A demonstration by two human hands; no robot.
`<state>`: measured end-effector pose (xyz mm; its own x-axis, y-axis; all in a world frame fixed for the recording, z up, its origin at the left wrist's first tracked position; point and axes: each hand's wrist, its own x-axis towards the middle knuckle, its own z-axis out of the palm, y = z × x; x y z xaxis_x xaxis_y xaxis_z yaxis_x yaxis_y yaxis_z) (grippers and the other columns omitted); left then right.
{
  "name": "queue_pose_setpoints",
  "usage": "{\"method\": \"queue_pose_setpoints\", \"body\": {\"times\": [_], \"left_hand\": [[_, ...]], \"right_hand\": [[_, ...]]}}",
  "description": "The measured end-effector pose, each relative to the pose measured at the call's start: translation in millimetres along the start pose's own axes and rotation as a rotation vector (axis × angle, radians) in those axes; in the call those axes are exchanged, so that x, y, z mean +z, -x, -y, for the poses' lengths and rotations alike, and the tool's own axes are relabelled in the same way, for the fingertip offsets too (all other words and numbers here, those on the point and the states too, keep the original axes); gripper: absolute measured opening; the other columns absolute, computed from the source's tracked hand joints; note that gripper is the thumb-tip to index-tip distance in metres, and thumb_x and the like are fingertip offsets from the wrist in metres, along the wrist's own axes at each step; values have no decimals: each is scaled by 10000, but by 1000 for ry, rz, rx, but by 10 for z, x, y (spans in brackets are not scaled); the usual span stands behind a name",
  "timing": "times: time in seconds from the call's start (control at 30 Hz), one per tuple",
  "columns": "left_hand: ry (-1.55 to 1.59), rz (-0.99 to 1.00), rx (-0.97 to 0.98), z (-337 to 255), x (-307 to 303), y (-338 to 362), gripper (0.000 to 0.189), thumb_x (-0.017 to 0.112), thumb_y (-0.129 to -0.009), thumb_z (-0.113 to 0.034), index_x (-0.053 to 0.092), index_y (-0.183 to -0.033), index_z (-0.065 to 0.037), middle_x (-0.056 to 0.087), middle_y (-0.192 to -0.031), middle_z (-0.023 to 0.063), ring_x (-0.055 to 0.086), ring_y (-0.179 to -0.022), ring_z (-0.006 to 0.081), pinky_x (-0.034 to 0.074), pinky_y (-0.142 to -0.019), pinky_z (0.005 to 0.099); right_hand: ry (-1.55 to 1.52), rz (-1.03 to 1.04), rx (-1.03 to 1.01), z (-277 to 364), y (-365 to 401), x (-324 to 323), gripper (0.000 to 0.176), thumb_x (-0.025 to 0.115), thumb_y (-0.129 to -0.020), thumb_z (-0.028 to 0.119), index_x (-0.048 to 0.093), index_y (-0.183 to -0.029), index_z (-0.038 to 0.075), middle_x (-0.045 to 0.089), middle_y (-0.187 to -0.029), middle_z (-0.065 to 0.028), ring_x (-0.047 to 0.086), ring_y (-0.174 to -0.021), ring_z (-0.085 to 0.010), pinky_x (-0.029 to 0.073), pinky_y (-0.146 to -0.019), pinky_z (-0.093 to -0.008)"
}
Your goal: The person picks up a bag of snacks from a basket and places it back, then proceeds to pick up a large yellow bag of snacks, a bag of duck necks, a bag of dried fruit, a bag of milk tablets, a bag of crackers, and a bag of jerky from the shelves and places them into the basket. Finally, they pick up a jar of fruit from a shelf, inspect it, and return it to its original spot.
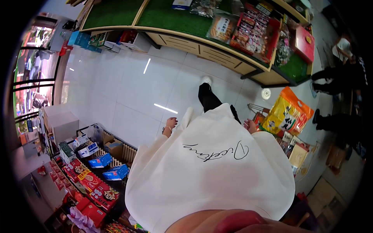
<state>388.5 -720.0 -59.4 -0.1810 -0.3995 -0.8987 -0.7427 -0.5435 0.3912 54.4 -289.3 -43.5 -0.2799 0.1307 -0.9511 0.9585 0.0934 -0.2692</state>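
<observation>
My left hand (171, 123) hangs beside the white shirt (217, 171) over the tiled floor. Its fingers are loosely bent and somewhat apart, with nothing seen in them. A band circles that wrist. On the other side, my right hand (251, 126) hangs next to a large yellow and orange bag (287, 114). The fingers there look apart and empty, though part of the hand lies close against the goods behind it. A metal wire frame (258, 108) is just beyond the right hand. One foot in a white shoe (206, 80) is forward.
Ahead stands a display counter (171, 19) with green matting and packaged snacks (252, 33). Boxes (105, 40) sit under its left part. At lower left are racks of blue cartons (115, 172) and red gift boxes (103, 194). People in dark clothes (338, 122) stand at right.
</observation>
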Motion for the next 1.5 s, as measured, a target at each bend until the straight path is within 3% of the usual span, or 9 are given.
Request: {"method": "queue_pose_setpoints", "body": {"times": [0.03,0.17,0.2,0.4,0.5,0.67,1.0,1.17,1.5], "left_hand": [[11,12,-1,-60,35,-45,303,496,-829,-248,583,-1073,-90,638,-825,49,561,-629,126,385,-487,260],[-174,0,363,-335,114,-482,324,543,-807,-249,617,-1040,-36,657,-884,136,622,-746,211,485,-616,301],[-228,-33,360,-573,141,-402,343,566,-792,-244,617,-1026,2,651,-919,172,623,-821,226,491,-701,295],[-308,-3,426,-1778,-125,-854,323,553,-803,-228,618,-1009,12,654,-892,161,619,-814,204,489,-703,294],[124,-16,270,-2482,-243,-771,287,516,-823,-211,627,-988,-4,659,-857,134,617,-795,184,486,-706,287],[-8,-151,368,-3029,-557,-1032,275,494,-831,-189,623,-993,-9,656,-862,98,605,-784,168,472,-713,272],[-25,-186,281,-3567,-1511,-2274,288,511,-797,-210,654,-931,0,660,-847,126,619,-762,217,479,-704,297],[130,-16,303,-4877,-2231,-2808,272,503,-845,-242,633,-978,-43,637,-765,64,560,-608,114,438,-523,237],[-98,64,451,-6980,-2497,-3349,236,433,-887,-152,601,-995,-27,632,-790,36,552,-622,86,421,-529,197]], "right_hand": [[71,3,10,158,-2,163,336,439,-885,247,485,-1205,157,577,-1109,-51,547,-958,-191,450,-769,-309],[138,55,-126,872,-122,1045,189,548,-839,279,527,-930,115,617,-944,-40,579,-807,-190,468,-629,-297],[173,85,-152,1063,-128,1294,193,543,-840,286,527,-929,116,617,-939,-40,580,-802,-187,466,-626,-299],[407,245,-324,2111,-135,3167,233,513,-843,328,538,-967,133,607,-908,-43,580,-768,-161,450,-611,-293],[655,361,-441,2491,-188,4002,245,480,-851,298,549,-1023,138,612,-905,-37,578,-752,-144,450,-610,-289],[953,358,-518,2783,90,4960,260,443,-843,232,561,-1059,149,621,-873,-28,576,-680,-134,443,-563,-269],[943,249,-329,2760,-149,5428,259,497,-839,302,566,-1032,145,626,-888,-50,579,-676,-162,443,-574,-274],[863,140,-229,2883,26,5810,343,509,-830,375,549,-1035,103,628,-888,-68,573,-654,-180,443,-549,-300],[588,227,-492,3406,409,7273,280,484,-854,147,552,-1117,80,604,-810,-46,524,-594,-95,426,-526,-229]]}}
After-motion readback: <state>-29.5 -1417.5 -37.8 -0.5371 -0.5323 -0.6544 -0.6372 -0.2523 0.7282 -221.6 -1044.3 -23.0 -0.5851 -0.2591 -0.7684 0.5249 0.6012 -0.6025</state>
